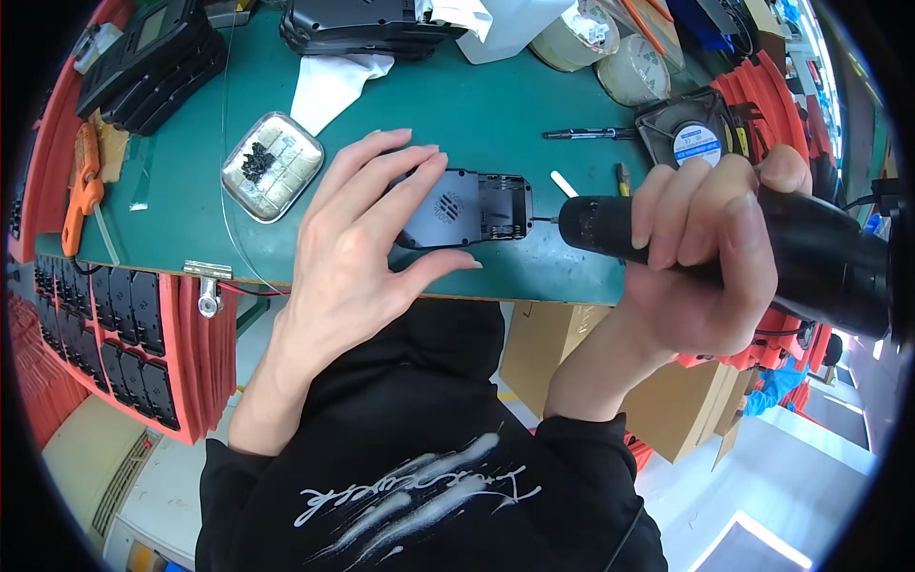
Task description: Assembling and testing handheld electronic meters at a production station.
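A black plastic device casing [457, 208] with a round speaker grille and a slotted compartment lies flat on the green bench mat. My left hand [357, 224] curves over its left end, fingers along the far side and thumb along the near side, holding it. In my right hand [710, 243] is a black electric screwdriver [599, 224], held sideways with the fingers wrapped round its body. Its thin bit points left, and the tip meets or nearly meets the casing's right end. Left of my left hand sits a metal tray [288, 198] with small dark screws in it.
A fan [658, 124], a black pen [589, 134] and a small white strip [563, 183] lie to the right. Round tubs [577, 43] and black devices [357, 27] stand at the back. Orange-handled tool [84, 186] lies left; a clamp [208, 286] grips the front edge.
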Demonstrator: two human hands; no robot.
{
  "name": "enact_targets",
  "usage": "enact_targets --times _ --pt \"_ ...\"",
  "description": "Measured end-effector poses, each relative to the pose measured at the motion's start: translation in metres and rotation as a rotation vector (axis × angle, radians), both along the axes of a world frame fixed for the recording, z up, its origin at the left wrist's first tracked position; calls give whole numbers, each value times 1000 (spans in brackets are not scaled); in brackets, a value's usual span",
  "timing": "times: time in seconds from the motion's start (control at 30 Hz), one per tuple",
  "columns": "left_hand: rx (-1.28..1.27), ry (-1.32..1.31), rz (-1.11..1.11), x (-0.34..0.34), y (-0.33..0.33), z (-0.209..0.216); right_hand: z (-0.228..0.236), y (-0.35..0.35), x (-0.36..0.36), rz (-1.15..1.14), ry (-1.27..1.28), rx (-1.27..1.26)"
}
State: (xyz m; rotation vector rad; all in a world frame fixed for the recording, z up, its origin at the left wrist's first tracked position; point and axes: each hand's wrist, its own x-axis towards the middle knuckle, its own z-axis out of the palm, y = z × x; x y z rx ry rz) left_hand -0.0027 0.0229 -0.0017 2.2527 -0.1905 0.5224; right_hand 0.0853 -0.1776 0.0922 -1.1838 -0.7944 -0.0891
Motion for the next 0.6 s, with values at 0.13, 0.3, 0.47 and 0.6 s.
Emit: enact_targets --times 0.13,0.3,0.47,0.6 --pt "10 16 -9 0 0 -1 -1 -2 -1 8 9 6" --pt "6 28 -4 0 -1 -1 -1 0 -4 -67 45 -58" --pt "39 -28 -2 1 -2 0 -9 -5 0 32 12 -39" --pt "36 -30 -9 2 -2 0 -13 -9 8 219 -78 -18"
